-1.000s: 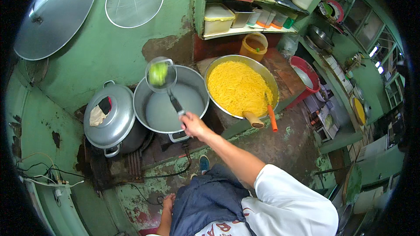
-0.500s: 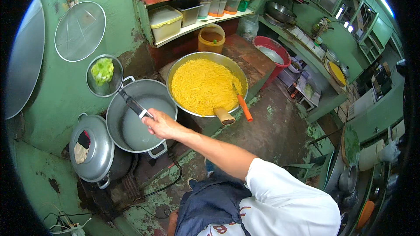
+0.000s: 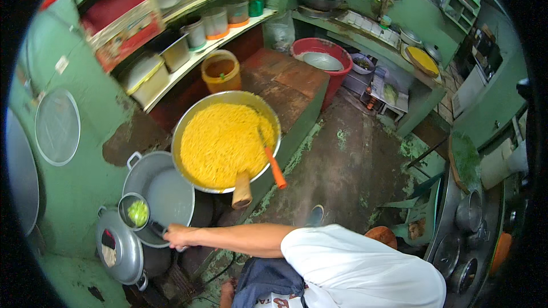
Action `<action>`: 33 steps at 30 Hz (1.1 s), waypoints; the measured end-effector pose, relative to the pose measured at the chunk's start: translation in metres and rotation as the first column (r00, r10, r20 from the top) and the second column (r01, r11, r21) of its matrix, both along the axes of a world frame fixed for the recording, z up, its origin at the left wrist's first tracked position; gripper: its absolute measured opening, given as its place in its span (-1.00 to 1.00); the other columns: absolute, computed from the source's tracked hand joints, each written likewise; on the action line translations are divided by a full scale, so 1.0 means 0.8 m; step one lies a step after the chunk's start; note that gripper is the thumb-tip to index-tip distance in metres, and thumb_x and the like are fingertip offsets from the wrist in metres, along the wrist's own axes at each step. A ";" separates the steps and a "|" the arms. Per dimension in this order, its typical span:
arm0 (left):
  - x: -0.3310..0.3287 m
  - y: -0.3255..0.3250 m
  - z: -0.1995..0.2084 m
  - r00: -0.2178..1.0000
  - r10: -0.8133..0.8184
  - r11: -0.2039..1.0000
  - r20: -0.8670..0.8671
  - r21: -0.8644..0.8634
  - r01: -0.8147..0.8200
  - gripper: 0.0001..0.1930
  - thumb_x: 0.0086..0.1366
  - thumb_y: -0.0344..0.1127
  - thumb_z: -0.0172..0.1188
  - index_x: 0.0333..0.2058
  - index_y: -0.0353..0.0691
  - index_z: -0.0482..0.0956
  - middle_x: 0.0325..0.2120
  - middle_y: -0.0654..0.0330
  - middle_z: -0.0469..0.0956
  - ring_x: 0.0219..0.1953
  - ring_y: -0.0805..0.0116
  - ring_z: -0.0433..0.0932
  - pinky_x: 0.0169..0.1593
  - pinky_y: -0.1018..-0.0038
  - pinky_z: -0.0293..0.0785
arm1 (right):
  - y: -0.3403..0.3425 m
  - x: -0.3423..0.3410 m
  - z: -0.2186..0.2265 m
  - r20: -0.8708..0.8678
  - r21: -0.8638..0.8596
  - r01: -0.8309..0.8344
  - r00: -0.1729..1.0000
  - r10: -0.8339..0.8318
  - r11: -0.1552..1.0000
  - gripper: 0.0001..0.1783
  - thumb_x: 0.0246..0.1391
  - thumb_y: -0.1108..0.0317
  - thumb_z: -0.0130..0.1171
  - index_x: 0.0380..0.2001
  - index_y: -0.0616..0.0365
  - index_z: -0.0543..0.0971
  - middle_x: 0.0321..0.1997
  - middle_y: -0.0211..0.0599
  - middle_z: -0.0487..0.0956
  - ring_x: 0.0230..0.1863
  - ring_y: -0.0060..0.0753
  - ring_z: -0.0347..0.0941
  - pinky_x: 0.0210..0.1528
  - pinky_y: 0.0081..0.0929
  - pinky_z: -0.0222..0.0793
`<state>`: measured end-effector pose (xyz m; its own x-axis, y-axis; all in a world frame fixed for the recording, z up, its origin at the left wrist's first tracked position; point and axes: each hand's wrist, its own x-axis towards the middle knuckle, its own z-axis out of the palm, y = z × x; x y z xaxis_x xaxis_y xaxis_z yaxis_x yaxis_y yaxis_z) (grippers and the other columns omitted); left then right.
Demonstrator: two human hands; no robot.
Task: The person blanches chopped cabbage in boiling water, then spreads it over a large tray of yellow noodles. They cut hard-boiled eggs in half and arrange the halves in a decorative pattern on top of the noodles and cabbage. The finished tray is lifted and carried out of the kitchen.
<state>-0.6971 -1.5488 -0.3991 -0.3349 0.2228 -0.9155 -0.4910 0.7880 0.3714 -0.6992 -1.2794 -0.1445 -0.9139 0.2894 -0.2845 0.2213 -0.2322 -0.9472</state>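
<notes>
My right hand (image 3: 178, 235) is closed around the handle of a round strainer (image 3: 125, 205), my arm stretched out to the left. Chopped green vegetables (image 3: 137, 214) lie in its bowl. The strainer hangs over the left rim of a large open grey pot (image 3: 171, 191) that holds cloudy liquid. Beside it stands a lidded grey pot (image 3: 127, 248) with cloth on the lid. Beyond is a wide metal basin (image 3: 276, 115) of yellow noodles (image 3: 217, 142), with a wooden handle (image 3: 242, 189) and an orange-handled utensil (image 3: 275, 168) in it. My left hand (image 3: 227, 293) shows partly at the lower edge, its fingers unclear.
A shelf (image 3: 188, 60) with tubs runs along the wall behind the basin. A yellow bucket (image 3: 221, 74) and a red tub (image 3: 328, 57) stand farther back. Metal pots (image 3: 469, 212) sit at the right. A large mesh skimmer (image 3: 57, 128) hangs on the left wall.
The strainer with the green vegetables has come nearer and lower, from beyond the open pot to its left rim. My view has turned right, and the noodle basin sits lower left.
</notes>
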 end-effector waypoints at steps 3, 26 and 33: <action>0.047 0.089 -0.004 0.986 -0.166 0.985 0.028 0.039 0.165 -0.72 0.37 -0.16 -0.08 -0.14 -0.15 0.55 -0.34 0.18 0.62 -0.27 0.22 0.60 -0.25 0.20 0.52 | 0.049 0.040 0.061 -0.106 -0.288 -0.007 0.994 -0.024 0.958 -0.65 0.15 0.23 -0.03 -0.52 0.35 0.44 -0.58 -0.21 0.53 -0.68 -0.40 0.44 -0.74 -0.44 0.34; 0.471 0.734 -0.044 0.626 -0.779 0.622 0.044 0.185 0.761 -0.66 0.37 -0.13 -0.08 -0.02 -0.16 0.50 -0.23 0.18 0.62 -0.24 0.26 0.56 -0.21 0.22 0.52 | 0.681 0.842 0.123 -0.340 -0.829 0.133 0.650 -0.680 0.543 -0.82 0.24 0.29 -0.06 -0.48 -0.10 0.29 -0.66 -0.73 0.20 -0.77 -0.86 0.05 -0.80 -0.78 -0.07; 0.596 1.007 -0.055 0.433 -0.880 0.474 0.192 0.326 0.818 -0.63 0.37 -0.13 -0.08 0.02 -0.16 0.49 -0.20 0.18 0.61 -0.24 0.27 0.55 -0.20 0.23 0.52 | 0.798 1.185 0.175 -0.267 -0.807 0.453 0.294 -0.918 0.380 -0.94 0.24 0.37 -0.04 -0.34 0.03 0.32 -0.63 -0.66 0.21 -0.74 -0.80 0.06 -0.81 -0.76 -0.05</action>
